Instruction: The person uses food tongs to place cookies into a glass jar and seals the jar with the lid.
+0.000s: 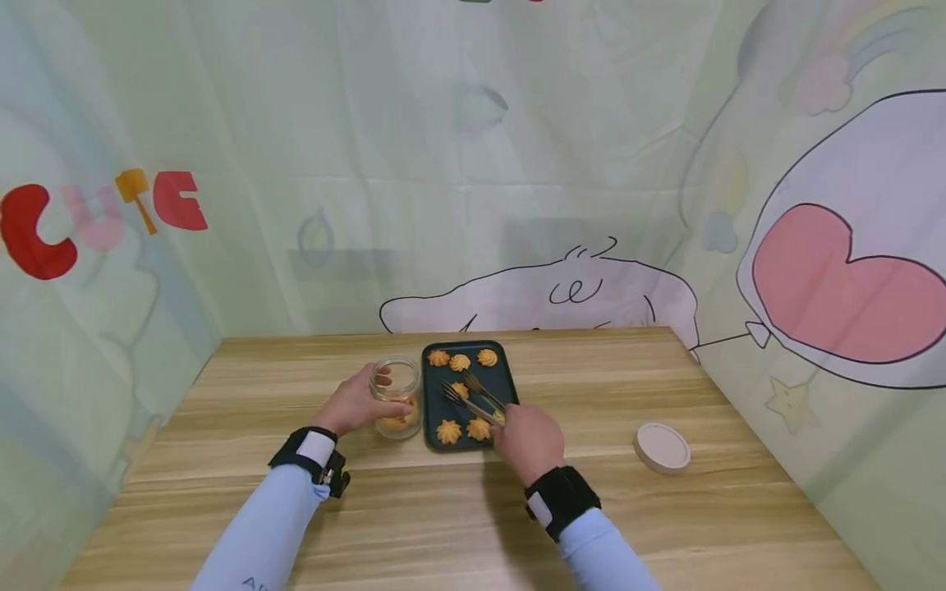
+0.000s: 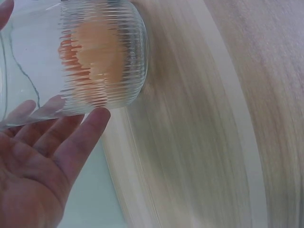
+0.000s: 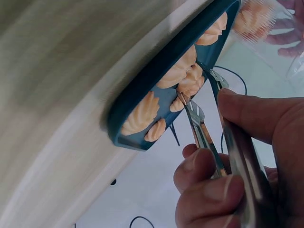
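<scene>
Cookies (image 1: 448, 432) are spread on the dark tray (image 1: 436, 382); more are seen in the glass jar (image 1: 395, 389) just beside it. Jar is gripped by the left hand (image 1: 355, 404), fingers curled round. Tongs (image 3: 244, 161) are held in the right hand (image 1: 530, 439), tips parted about a middle cookie; contact can't be told. Risks: cookie could be cracked by oversqueezing, or dropped if caught off-centre. Wood-grain table (image 1: 591, 394) is enclosed by printed cloth (image 1: 414, 164); lid (image 1: 663, 447) is set at right.

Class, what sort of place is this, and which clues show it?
Probably a small staged workspace, perhaps indoors: a cartoon-printed curtain surrounds a wooden table on three sides, and a tray of cookies lies there.
</scene>
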Motion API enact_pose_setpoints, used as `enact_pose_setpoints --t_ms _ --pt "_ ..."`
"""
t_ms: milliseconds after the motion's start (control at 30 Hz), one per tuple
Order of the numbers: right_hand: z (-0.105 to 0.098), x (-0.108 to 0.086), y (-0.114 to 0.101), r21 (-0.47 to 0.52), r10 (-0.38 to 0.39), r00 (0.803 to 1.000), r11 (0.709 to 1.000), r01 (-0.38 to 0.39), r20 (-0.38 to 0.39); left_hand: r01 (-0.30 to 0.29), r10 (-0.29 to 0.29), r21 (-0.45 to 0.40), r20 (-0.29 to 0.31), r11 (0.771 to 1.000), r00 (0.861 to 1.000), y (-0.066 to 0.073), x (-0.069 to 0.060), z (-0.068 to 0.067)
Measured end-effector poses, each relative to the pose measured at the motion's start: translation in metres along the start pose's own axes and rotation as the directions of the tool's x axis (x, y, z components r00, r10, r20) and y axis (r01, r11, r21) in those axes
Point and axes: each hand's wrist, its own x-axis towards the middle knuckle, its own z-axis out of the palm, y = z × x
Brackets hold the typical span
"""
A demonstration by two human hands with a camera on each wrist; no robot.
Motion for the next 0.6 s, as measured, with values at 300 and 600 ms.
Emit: enact_pose_setpoints --t_ms 300,600 --pt "-0.004 -0.009 0.008 0.014 0.023 1.000 1.000 -0.023 -0.012 -0.001 0.001 0.004 0.001 1.000 1.000 -0.002 0.001 0.001" --pt "-0.008 -0.013 0.017 -0.001 0.043 0.999 0.999 -0.043 -0.024 -0.004 0.004 0.008 -0.002 1.000 1.000 -0.001 0.001 0.001"
